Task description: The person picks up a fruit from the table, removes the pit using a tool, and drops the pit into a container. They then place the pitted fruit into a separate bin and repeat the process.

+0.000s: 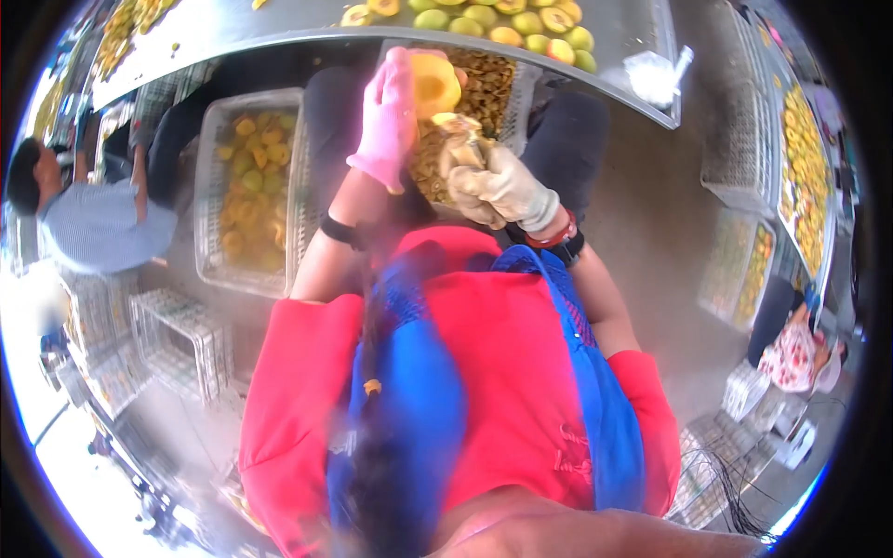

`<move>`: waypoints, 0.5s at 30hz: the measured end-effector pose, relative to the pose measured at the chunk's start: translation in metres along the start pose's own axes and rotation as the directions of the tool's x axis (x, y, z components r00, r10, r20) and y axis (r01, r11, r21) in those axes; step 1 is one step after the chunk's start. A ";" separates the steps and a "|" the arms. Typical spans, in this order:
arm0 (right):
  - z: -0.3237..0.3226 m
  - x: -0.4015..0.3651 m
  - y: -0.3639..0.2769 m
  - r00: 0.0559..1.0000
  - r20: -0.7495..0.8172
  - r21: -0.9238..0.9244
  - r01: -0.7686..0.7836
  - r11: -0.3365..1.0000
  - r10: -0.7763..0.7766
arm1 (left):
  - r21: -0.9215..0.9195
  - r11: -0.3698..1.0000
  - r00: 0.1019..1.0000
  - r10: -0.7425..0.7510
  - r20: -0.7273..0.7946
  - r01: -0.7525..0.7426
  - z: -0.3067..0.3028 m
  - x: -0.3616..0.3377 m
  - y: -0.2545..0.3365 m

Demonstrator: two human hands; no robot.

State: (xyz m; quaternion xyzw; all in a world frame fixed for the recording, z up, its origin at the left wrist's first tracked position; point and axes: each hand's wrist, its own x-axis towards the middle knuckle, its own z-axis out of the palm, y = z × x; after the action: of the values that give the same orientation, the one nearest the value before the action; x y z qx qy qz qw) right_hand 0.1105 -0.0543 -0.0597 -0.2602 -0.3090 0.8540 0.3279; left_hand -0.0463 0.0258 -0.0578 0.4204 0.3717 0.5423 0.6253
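My left hand (pixel 389 121), in a pink glove, holds a halved yellow fruit (pixel 435 86) with its cut face turned up. Close by on the right, my right hand (pixel 498 186) wears a pale work glove and is closed around something I cannot make out. A yellowish piece (pixel 456 122) shows at the top of that grip, just below the fruit half. Under both hands, between my knees, a crate holds many small brown and yellow pieces (pixel 484 79).
Green and yellow fruit (pixel 502 23) lies on a metal table (pixel 326 30) ahead. A crate of fruit (pixel 206 186) stands left of my leg. People sit at the far left (pixel 112 219) and far right (pixel 791 358). Stacked crates (pixel 735 139) stand at the right.
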 end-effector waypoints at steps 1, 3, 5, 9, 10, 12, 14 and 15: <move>-0.002 -0.001 -0.003 1.000 0.013 -0.040 -0.001 0.999 0.001 | 0.077 0.997 0.997 0.024 -0.069 -0.019 -0.012 0.000 0.005; 0.001 0.008 0.007 0.938 -0.164 -0.375 0.227 0.899 -0.306 | 0.277 0.957 0.971 0.142 -0.193 -0.085 -0.044 0.004 0.017; -0.029 0.025 0.038 0.704 -0.074 -0.767 0.413 0.492 -0.706 | 0.474 0.875 0.879 0.303 -0.369 -0.102 -0.081 0.006 0.031; -0.046 0.027 0.030 0.874 -0.442 -0.724 -0.215 0.655 -0.202 | 0.761 0.436 0.778 0.189 -0.599 0.481 -0.149 0.008 0.065; -0.067 0.030 0.049 0.871 -0.323 -0.892 -0.149 0.427 -0.371 | 0.862 0.183 0.829 0.239 -0.506 0.474 -0.188 0.017 0.052; -0.062 0.035 0.056 0.733 -0.203 -0.944 0.030 0.330 -0.649 | 0.869 -0.072 0.864 0.176 -0.471 0.489 -0.213 0.034 0.044; -0.055 0.038 0.054 0.652 -0.208 -0.944 0.061 0.324 -0.729 | 0.933 0.132 0.912 0.203 -0.357 0.336 -0.215 0.059 0.035; -0.045 0.038 0.047 0.604 -0.198 -0.940 0.107 0.324 -0.772 | 0.940 0.232 0.927 0.223 -0.302 0.251 -0.212 0.073 0.033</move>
State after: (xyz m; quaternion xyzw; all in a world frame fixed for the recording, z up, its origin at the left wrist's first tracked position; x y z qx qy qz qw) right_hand 0.0960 -0.0391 -0.1317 -0.5498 -0.6247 0.2962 0.4688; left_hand -0.2433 0.1257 -0.1063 0.6005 0.7423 0.2572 0.1494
